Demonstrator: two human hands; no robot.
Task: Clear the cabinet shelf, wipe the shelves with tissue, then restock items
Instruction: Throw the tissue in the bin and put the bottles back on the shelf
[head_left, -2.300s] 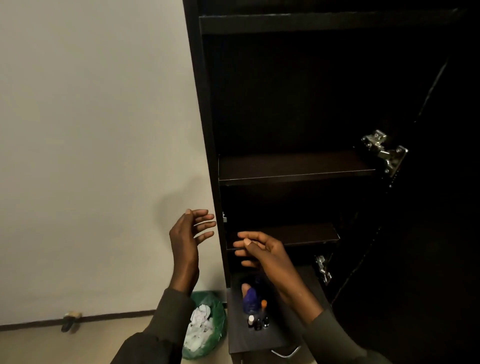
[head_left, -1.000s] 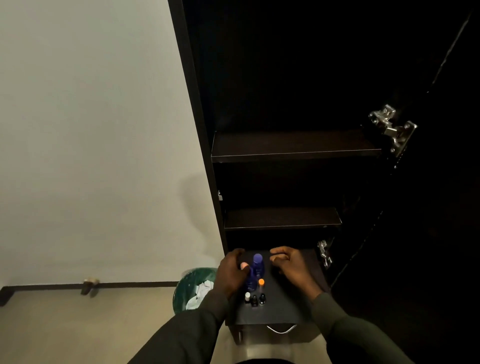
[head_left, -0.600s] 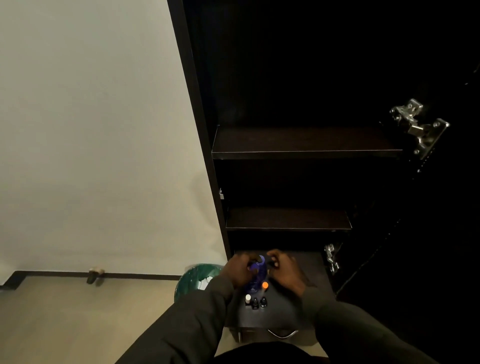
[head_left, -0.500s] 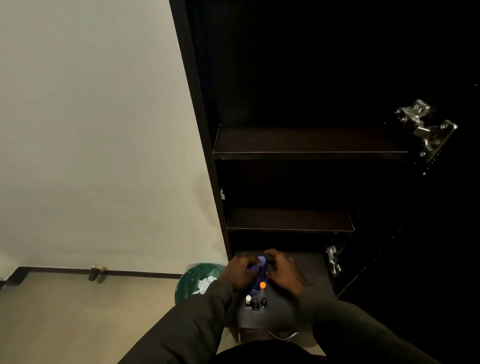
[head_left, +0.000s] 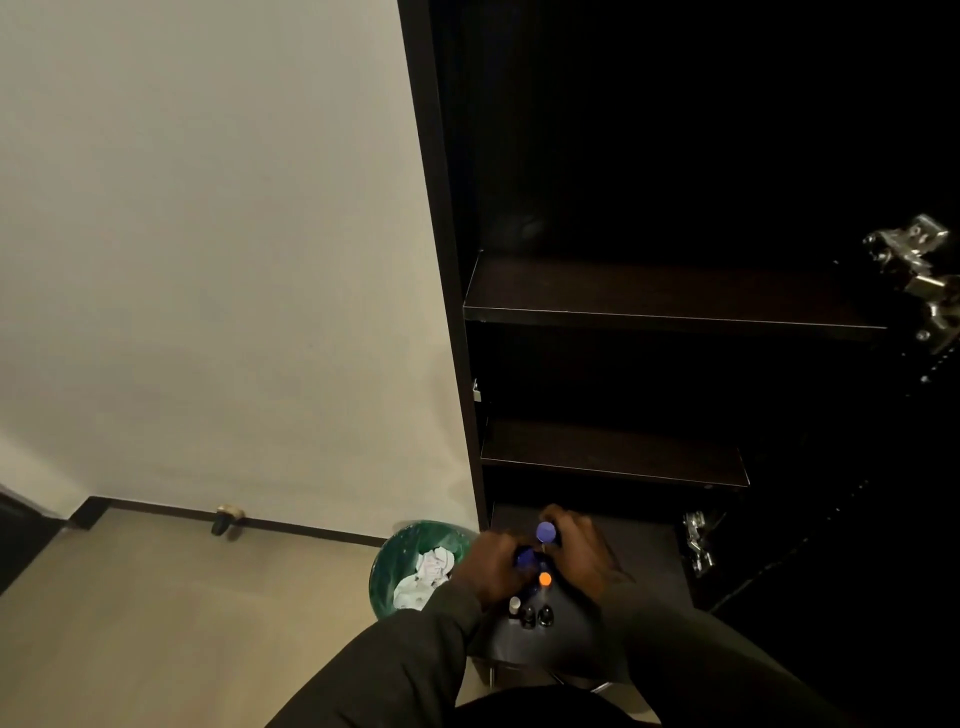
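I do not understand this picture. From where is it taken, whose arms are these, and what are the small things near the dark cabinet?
There is no machine here. A person wears a camera on the head, so you look down along their own two arms. The left hand and right hand each grip a blue bottle: one left, one with a round cap right. They stand on a small dark table with an orange-capped bottle and three tiny bottles. Behind is an open cabinet with two bare shelves. A green bin beside it holds crumpled tissue.
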